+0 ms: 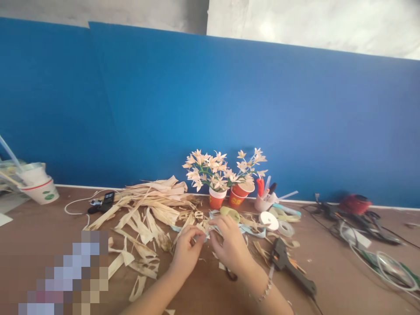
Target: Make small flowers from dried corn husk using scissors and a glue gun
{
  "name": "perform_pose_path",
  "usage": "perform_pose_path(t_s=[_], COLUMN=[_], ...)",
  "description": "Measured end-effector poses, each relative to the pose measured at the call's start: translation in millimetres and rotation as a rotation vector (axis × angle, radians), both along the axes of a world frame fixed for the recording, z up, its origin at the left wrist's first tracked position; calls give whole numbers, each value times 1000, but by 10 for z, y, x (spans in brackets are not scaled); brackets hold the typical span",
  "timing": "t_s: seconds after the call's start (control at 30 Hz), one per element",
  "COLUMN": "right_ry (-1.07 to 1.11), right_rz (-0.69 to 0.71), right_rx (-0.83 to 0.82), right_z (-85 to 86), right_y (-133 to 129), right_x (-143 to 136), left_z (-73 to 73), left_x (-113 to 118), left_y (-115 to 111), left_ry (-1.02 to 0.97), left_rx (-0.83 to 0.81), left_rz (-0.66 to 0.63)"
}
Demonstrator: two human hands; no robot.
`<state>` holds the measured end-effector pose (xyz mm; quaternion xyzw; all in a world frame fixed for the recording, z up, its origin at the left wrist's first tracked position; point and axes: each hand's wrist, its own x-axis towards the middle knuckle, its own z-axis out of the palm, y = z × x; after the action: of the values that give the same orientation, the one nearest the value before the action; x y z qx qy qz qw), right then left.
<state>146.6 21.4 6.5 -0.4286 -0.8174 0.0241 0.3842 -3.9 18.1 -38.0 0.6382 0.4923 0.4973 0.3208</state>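
My left hand [187, 250] is over the middle of the table, its thumb and fingertips pinched together. Close beside it, my right hand [229, 241] has its fingers curled toward the thumb. Something small and pale seems to lie between the fingertips, but it is too small and blurred to name. Dried husk strips [160, 210] are heaped behind and left of my left hand. Past my hands, pale flowers on green stems [210, 168] stand in a stacked paper cup [217, 199]. More flowers rise from another red cup [239, 197].
A black glue gun [292, 267] lies right of my right wrist. White tape rolls [269, 221] and a pen cup [262, 203] stand behind it. Tangled cables [357, 232] spread at the right. A white cup [42, 192] is at far left; a blue partition [210, 109] backs the table.
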Motion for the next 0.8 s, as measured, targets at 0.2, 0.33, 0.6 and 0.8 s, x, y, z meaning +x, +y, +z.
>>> perform_pose_path(t_s=[0.2, 0.33, 0.6, 0.8], right_ry=[349, 499, 653, 669], right_rz=[-154, -106, -30, -40], right_rx=[-319, -707, -864, -845], right_z=[61, 37, -7, -2], right_y=[22, 59, 57, 47], right_x=[8, -5, -36, -54], left_z=[36, 40, 21, 45], left_x=[-1, 5, 1, 38], left_y=[6, 10, -3, -19], left_ry=[-71, -98, -124, -361], left_rx=[39, 64, 0, -324], left_rz=[-24, -43, 35, -57])
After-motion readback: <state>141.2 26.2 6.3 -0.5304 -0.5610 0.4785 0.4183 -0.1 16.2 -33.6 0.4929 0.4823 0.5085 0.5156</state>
